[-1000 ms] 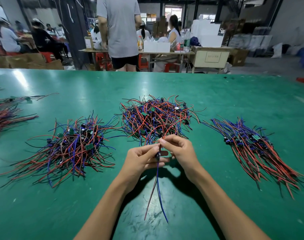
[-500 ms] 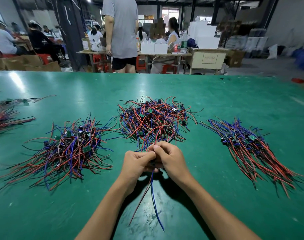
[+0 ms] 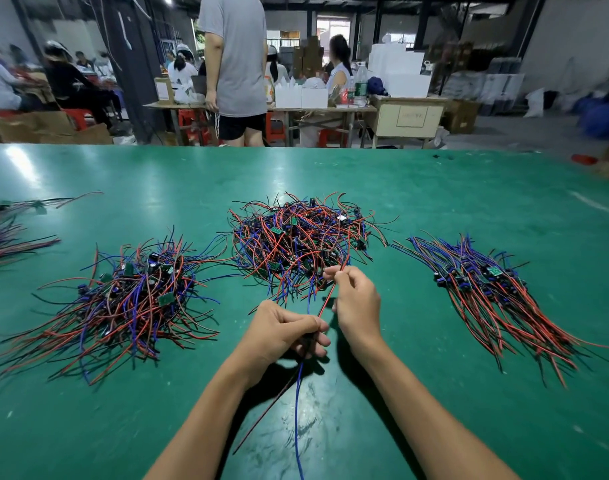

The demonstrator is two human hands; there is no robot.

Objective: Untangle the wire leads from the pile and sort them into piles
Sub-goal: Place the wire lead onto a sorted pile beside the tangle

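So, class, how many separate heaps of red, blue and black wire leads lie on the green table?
4: far-left edge heap, partly cropped; left heap; tangled centre heap; combed right heap.

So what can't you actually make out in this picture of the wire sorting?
Head view only:
- What the left hand grips: its curled fingers hide the part where the wires meet.
- The far-left pile: cut off by the left edge.
- The blue wire end: runs off the bottom edge.
- The small green boards in the sorted pile: markings too small.
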